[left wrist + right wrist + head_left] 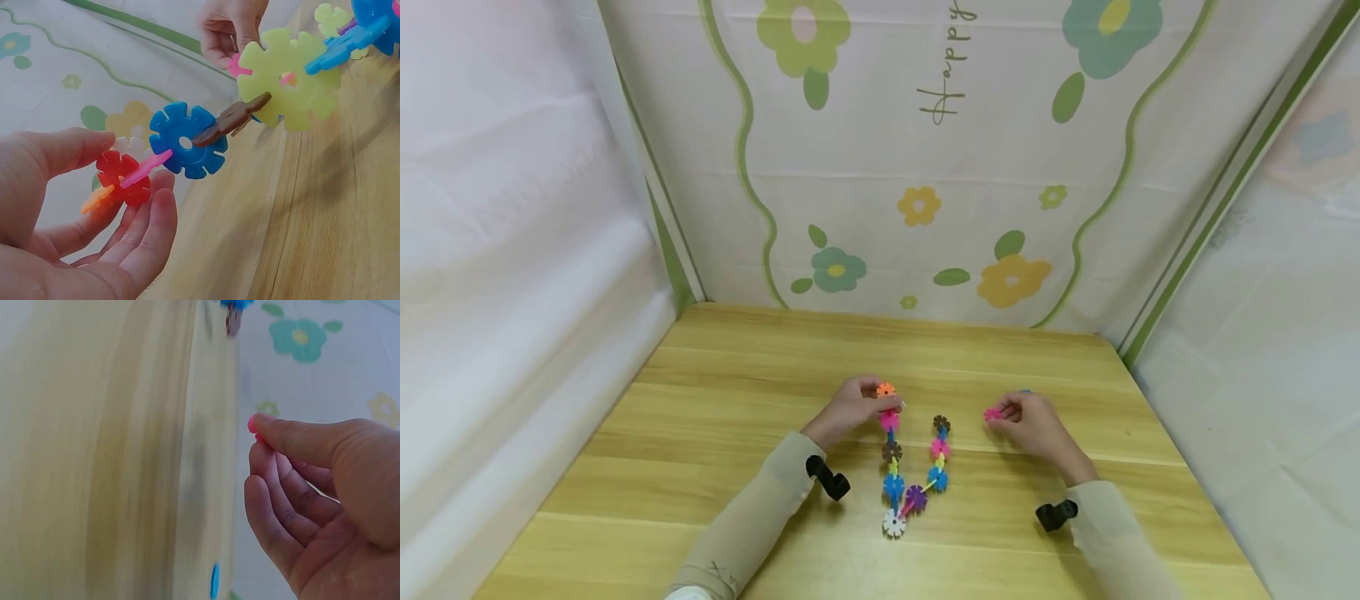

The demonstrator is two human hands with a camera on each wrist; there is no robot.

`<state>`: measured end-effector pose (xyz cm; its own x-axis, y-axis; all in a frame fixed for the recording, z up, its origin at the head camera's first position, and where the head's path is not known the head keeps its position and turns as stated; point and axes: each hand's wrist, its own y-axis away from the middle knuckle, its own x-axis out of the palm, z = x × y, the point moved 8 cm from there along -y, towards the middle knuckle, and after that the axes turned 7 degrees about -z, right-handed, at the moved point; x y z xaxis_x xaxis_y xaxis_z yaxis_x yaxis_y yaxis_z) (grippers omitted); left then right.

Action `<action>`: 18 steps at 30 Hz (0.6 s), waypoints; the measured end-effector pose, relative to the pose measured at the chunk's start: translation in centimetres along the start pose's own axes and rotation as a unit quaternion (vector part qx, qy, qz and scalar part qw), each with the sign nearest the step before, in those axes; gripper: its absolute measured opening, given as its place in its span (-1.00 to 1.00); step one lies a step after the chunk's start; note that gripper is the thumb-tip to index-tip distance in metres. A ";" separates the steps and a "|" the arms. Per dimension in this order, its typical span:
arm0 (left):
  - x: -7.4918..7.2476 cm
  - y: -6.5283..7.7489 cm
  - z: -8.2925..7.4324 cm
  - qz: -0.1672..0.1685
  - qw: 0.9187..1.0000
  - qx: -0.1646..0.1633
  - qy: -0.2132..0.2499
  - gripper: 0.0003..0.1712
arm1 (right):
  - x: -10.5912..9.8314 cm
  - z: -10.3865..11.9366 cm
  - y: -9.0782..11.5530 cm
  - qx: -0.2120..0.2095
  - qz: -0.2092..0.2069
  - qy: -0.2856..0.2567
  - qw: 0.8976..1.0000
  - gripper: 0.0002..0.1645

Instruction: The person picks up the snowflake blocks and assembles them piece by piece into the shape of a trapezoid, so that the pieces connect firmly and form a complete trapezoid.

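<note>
My left hand [855, 408] grips the upper end of a chain of interlocked plastic snowflake discs. In the left wrist view, the thumb and fingers are around a red disc [123, 178], with an orange disc [97, 200] slotted in at the tip. From there the chain runs through pink, blue [179, 139], brown and yellow-green [275, 84] discs. A white disc [894, 523] marks its near bend, and a brown disc [942, 424] is at its other end. Off to the right, my right hand [1034, 427] pinches a loose pink disc [252, 424] between thumb and forefinger, apart from the chain.
A single blue disc [215, 581] lies on the wooden table [760, 367] beyond my right hand. Floral cloth [865, 150] hangs along the table's back edge, with white cloth [512, 250] at the left and more at the right. Each wrist wears a black camera mount [829, 478].
</note>
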<state>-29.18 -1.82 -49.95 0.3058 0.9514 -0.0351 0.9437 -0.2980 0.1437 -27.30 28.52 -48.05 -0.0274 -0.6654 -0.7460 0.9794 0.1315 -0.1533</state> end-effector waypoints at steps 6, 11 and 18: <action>0.1 -0.1 0.0 0.003 1.000 -0.005 0.015 -0.48 | 3.2 4.0 -0.4 -0.016 0.032 -0.066 0.997 -0.91; 0.1 -0.1 -0.1 0.002 1.000 -0.003 0.008 -0.45 | 6.1 6.3 -0.9 -0.013 0.068 -0.133 0.989 -0.83; 0.2 0.2 -0.5 0.005 1.000 0.009 -0.014 -0.46 | 8.4 7.9 -1.6 0.045 0.101 -0.207 0.972 -0.68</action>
<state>-28.98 -1.65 -49.45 0.3178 0.9462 -0.0610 0.9428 -0.3085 0.1265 -27.48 16.92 -49.00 0.2318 -0.8741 -0.4268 0.9705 0.2379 0.0399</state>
